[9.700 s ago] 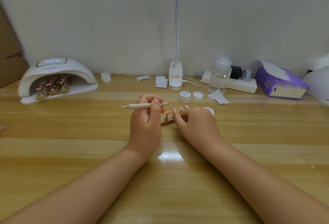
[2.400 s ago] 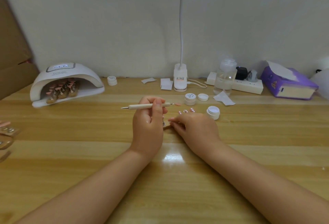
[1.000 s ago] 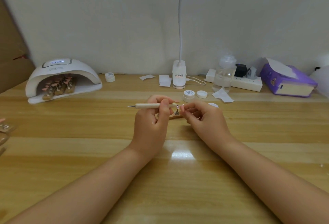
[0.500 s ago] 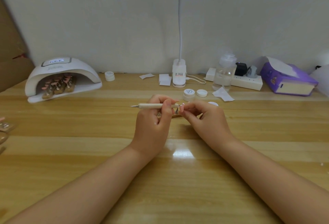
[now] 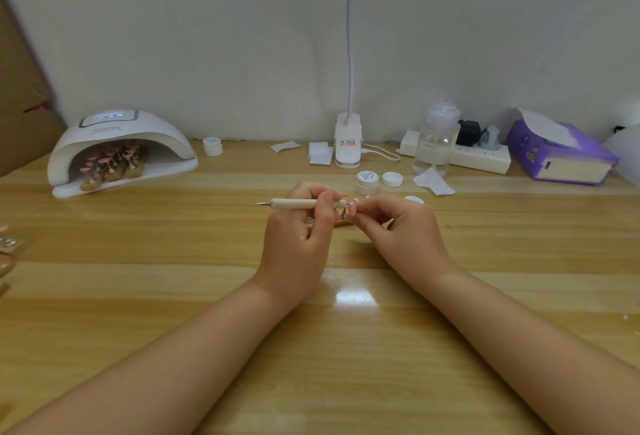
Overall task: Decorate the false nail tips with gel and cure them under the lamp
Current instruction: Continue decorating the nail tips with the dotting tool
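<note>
At the middle of the tabletop (image 5: pixel 104 244), a person's left hand (image 5: pixel 298 240) grips a dotting tool (image 5: pixel 298 203) level, its fingers curled round the cream shaft and its metal point aimed toward the left edge. The right hand (image 5: pixel 398 227), which lay low over the wooden strip of nail tips (image 5: pixel 341 222) moments ago, has since risen to meet the tool and now pinches something small at the tool's right end (whether a tip on its stand or the tool's own tip cannot be told). In my judgement, this marks a switch from steadying the strip to working one tip, with decoration still under way.

Toward the far left corner, the curing lamp (image 5: pixel 121 147) shelters more strips of pink nail tips (image 5: pixel 110 166), its display lit; lettering on its hood appears to begin "SUN", the rest unreadable. Near the hands stand a labelled gel pot (image 5: pixel 367 182) and a loose white lid (image 5: pixel 392 179); the pot's script is too small to read.
</note>
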Demonstrator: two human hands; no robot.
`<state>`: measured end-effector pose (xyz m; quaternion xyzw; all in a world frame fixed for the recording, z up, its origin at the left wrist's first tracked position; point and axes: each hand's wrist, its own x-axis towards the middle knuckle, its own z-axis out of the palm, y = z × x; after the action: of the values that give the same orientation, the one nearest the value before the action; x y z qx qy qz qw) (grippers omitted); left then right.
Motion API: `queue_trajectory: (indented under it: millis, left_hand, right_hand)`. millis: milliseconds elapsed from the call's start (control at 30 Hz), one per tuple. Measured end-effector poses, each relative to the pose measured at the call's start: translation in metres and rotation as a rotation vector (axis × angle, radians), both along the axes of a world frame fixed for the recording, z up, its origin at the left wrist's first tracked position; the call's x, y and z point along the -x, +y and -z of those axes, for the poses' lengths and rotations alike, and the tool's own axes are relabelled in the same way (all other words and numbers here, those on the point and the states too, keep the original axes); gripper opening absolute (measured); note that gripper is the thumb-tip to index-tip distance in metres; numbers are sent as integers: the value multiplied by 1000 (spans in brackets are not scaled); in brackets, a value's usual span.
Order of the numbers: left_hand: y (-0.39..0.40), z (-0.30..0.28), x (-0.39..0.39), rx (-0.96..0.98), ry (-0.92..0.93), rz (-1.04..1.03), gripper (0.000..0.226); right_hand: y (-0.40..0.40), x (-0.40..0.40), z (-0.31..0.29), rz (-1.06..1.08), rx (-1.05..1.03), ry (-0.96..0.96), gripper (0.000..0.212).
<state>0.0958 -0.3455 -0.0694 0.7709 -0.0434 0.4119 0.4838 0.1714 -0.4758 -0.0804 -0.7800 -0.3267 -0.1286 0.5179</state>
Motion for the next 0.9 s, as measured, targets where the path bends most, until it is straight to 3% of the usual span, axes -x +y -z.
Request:
queue_trajectory:
  millis: [900]
  left_hand:
    - [0, 0, -1, 15, 28, -14, 18]
  right_hand:
    - [0, 0, 0, -4, 5, -21, 15]
